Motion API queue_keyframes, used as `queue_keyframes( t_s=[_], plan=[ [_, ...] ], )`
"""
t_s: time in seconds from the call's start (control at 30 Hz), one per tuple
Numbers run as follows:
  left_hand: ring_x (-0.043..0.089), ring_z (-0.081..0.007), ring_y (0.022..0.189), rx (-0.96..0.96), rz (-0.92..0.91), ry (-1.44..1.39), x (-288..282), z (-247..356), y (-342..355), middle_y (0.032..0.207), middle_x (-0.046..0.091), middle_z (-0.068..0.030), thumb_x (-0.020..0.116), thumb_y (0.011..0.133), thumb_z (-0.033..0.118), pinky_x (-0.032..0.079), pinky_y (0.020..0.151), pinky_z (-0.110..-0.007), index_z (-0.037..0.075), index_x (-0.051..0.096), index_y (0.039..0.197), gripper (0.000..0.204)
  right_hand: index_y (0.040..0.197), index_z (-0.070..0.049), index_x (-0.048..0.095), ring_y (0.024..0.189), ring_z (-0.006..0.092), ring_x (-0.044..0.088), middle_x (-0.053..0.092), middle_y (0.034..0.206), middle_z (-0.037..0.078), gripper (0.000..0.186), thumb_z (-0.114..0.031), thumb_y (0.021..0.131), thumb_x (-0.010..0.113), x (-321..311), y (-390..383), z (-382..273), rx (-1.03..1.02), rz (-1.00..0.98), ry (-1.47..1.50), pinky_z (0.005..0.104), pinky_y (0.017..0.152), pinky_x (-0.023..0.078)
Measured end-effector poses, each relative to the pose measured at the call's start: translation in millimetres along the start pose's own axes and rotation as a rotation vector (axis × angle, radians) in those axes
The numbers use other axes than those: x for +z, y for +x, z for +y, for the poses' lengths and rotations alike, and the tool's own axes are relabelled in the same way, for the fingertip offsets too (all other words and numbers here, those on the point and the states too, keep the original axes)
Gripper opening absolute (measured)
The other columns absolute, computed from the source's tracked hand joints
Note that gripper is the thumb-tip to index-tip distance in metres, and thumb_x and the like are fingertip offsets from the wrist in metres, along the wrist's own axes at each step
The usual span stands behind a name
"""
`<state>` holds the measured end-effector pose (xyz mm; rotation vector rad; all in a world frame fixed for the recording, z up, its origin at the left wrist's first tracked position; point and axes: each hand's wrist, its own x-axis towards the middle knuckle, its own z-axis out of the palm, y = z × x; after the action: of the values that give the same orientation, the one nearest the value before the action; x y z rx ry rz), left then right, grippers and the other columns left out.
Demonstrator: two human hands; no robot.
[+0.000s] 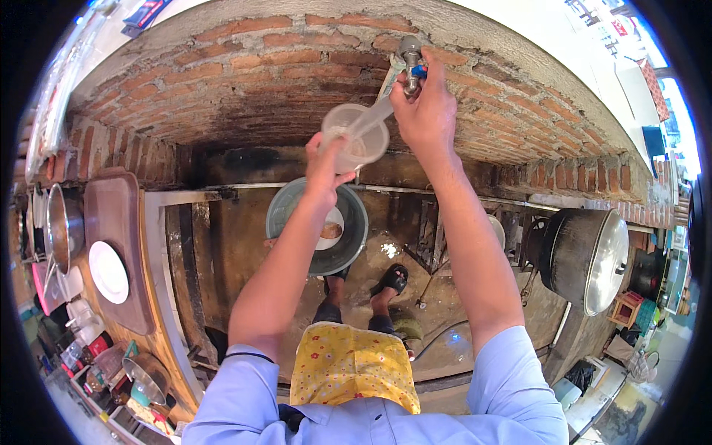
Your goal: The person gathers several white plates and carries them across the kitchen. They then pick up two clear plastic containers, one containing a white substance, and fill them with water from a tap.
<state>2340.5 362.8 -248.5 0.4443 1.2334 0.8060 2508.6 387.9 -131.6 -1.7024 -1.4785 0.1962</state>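
Observation:
My left hand (324,170) is closed round a translucent plastic cup (374,144), held over a grey-green bucket (354,237) on the floor. Higher up, the thumb and fingers of my right hand (430,115) grip a metal tap (409,46) with a small blue handle (419,71) at the brick wall. A pale, see-through streak (377,113) runs from the tap into the cup's mouth; whether it is water or a clear hose, I cannot tell. Inside the bucket is a white bowl (324,242) with something brown in it.
A brick wall (289,59) curves across the far side. At the left, a brown tray (111,196) bears a white plate (108,271). On the right stands a large dark pot (567,248) with a shiny lid (607,262). My sandalled feet (389,282) are close to the bucket.

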Motion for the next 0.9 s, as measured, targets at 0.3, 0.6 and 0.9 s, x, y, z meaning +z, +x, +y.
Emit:
queue_keyframes(
  t_s=[0.3, 0.6, 0.9],
  plan=[
    [0.060, -0.0275, 0.107, -0.065, -0.056, -0.183, 1, -21, -3, 0.130, 0.054, -0.0139, 0.075, 0.080, 0.042, 0.056, 0.074, -0.040, 0.015, 0.034, 0.145, 0.081, 0.154, -0.010, 0.020, 0.108, 0.0381, 0.062, 0.056, 0.127, 0.027, 0.092, -0.031, 0.084, 0.077, -6, -32, 15, 0.120, -0.033, 0.275, 0.0483, 0.086, 0.052],
    [0.060, -0.0227, 0.107, -0.015, -0.117, 0.049, -1, -28, -21, 0.127, 0.054, -0.0116, 0.065, 0.090, 0.048, 0.055, 0.080, -0.038, 0.011, 0.046, 0.133, 0.059, 0.149, -0.019, 0.028, 0.124, 0.0316, 0.050, 0.044, 0.143, 0.013, 0.075, -0.049, 0.090, 0.065, 26, -126, 65, 1.115, -0.445, 1.139, 0.0493, 0.091, 0.049],
    [0.061, -0.0350, 0.110, 1.085, -0.449, 1.414, -3, -7, -16, 0.120, 0.064, -0.0150, 0.070, 0.081, 0.023, 0.050, 0.095, -0.043, 0.003, 0.062, 0.121, 0.046, 0.145, -0.021, 0.038, 0.116, 0.0254, 0.055, 0.052, 0.134, 0.009, 0.062, -0.053, 0.095, 0.057, 42, -144, 67, 1.032, -0.393, 0.793, 0.0428, 0.080, 0.054]
  ],
)
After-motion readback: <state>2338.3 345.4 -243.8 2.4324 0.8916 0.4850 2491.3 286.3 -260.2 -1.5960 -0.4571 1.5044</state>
